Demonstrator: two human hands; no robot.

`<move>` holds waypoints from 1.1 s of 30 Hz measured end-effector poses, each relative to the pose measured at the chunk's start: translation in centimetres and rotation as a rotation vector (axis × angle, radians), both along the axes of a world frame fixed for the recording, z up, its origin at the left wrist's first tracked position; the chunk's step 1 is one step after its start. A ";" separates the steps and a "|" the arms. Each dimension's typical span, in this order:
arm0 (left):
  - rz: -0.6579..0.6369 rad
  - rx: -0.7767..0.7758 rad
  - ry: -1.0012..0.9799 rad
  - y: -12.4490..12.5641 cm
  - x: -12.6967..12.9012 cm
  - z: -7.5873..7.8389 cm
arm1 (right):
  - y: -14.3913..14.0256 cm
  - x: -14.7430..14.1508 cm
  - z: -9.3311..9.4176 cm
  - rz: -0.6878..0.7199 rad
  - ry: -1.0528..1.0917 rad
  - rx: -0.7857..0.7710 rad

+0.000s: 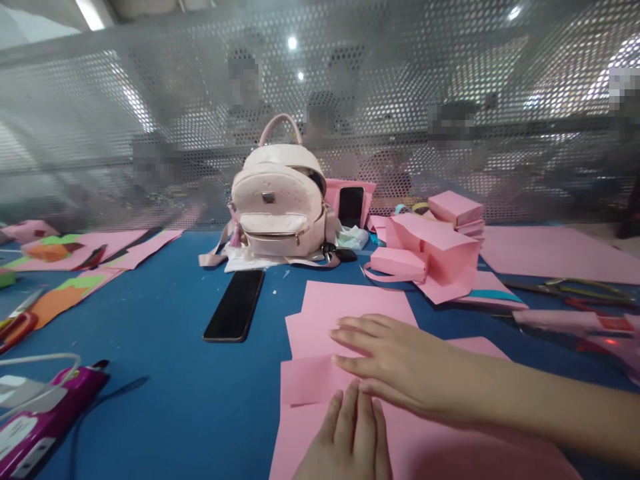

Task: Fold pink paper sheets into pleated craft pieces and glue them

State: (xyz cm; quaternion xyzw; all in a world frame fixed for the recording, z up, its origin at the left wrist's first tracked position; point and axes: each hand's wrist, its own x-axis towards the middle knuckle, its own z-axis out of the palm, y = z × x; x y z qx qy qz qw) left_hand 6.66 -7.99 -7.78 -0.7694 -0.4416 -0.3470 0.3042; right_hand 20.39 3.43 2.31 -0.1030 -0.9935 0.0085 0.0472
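A pink paper sheet (pixel 305 390) lies on the blue table (pixel 165 373) in front of me, its top edge folded over into a flap. My right hand (pixel 395 363) reaches in from the right and lies flat on the sheet, fingers together and pointing left. My left hand (pixel 350 440) comes up from the bottom edge, its fingertips pressing on the paper just under the right hand. Neither hand grips anything. More pink sheets (pixel 350 303) lie under and behind the folded one.
A black phone (pixel 235 305) lies left of the sheets. Behind it stands a pink backpack (pixel 280 200). Folded pink paper bags and boxes (pixel 435 250) sit at the right, scissors (pixel 15 327) and a purple device (pixel 45 413) at the left. A perforated screen (pixel 150 100) closes the far side.
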 end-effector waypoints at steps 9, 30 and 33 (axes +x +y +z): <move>-0.063 -0.044 0.105 0.1 -1.1 1.7 | 0.6 -4.0 0.2 0.119 -0.055 0.022; -0.141 -0.304 0.203 -0.5 -1.7 3.2 | -0.3 -6.8 -2.7 0.095 0.054 0.214; -0.160 -0.280 0.234 -0.4 -1.9 3.2 | -0.2 -5.3 -2.3 0.058 0.034 0.226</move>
